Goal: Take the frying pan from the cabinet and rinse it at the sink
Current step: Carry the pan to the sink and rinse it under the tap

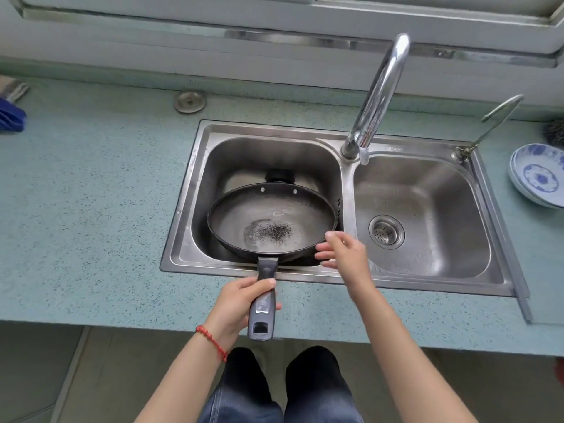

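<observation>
A black frying pan [271,218] with a worn, speckled centre hangs over the left basin of a steel double sink [195,190]. Its dark handle points toward me. My left hand [241,303], with a red bead bracelet at the wrist, grips that handle. My right hand [341,254] is beside the pan's right rim with fingers spread, holding nothing; whether it touches the rim is unclear. The chrome faucet [378,96] rises behind the divider, its spout over the right basin's back edge. No water runs.
A blue-green speckled counter [91,193] surrounds the sink. Blue-and-white plates [537,175] are stacked at the right. A small second tap [494,120] stands at the sink's back right corner. A round metal cap [189,101] lies behind the sink. Blue cloth [10,114] sits far left.
</observation>
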The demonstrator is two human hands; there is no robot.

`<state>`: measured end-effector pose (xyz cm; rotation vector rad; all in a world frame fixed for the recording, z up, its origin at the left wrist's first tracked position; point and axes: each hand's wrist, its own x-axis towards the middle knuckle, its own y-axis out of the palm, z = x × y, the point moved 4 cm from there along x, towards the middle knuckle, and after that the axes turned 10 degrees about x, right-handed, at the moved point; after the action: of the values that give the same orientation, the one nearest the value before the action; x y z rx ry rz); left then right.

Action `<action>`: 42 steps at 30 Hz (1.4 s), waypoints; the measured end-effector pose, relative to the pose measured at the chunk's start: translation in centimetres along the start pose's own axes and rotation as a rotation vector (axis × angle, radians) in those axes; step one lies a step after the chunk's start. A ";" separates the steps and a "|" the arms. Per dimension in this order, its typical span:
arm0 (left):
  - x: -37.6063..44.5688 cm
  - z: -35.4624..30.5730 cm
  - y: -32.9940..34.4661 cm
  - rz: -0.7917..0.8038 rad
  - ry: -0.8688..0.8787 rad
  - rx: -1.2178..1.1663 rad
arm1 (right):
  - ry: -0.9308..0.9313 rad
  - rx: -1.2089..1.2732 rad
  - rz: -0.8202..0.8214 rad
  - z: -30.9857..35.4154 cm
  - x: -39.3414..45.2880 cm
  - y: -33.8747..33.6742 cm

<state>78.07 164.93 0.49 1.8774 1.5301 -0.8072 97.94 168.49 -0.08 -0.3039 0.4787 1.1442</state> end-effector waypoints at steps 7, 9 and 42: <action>-0.8 -0.5 0.3 -0.123 -0.029 -0.011 | -0.066 0.145 -0.203 5.2 11.8 -3.3; -1.0 -0.8 0.5 -0.149 -0.025 0.021 | -0.076 0.158 -0.206 6.2 14.2 -3.5; -1.0 -0.5 1.1 -0.296 -0.019 -0.027 | -0.183 0.294 -0.070 10.5 17.8 -6.0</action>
<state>79.01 164.49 1.62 1.6408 1.8238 -0.9249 111.58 185.22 -0.19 0.0389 0.4637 1.0066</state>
